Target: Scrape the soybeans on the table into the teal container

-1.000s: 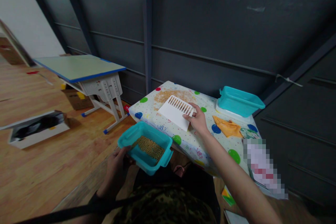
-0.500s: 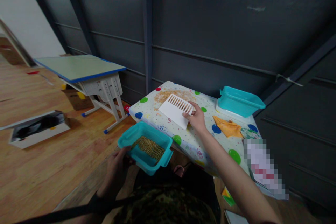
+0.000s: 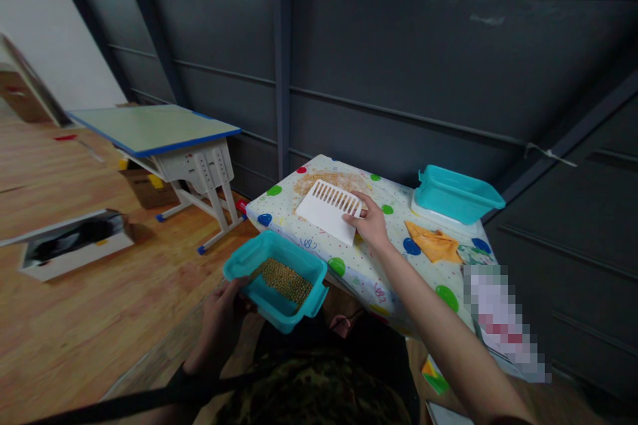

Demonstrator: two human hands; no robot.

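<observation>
My left hand [image 3: 230, 302] grips the left end of a turquoise plastic tub [image 3: 276, 244] held just off the near edge of the table. Small round yellowish beans [image 3: 285, 282] cover part of its bottom. On the table, my right hand [image 3: 369, 220] pinches the right side of a flat white slotted scraper [image 3: 326, 214], thumb on top and fingers behind it. The scraper lies tilted over the cloth, its row of slots toward the wall. Just beyond it, more beans [image 3: 323, 176] are spread on the balloon-print tablecloth [image 3: 423, 202].
A second turquoise tub [image 3: 458, 196] stands at the table's back right. In front of it lies an orange cloth [image 3: 434, 244]. A green-topped desk [image 3: 154, 127] and an open white box [image 3: 77, 246] are to the left. The dark panelled wall [image 3: 399, 66] rises behind the table.
My right hand has shifted the scraper slightly to the left over the cloth. The tub in my left hand stays in nearly the same place.
</observation>
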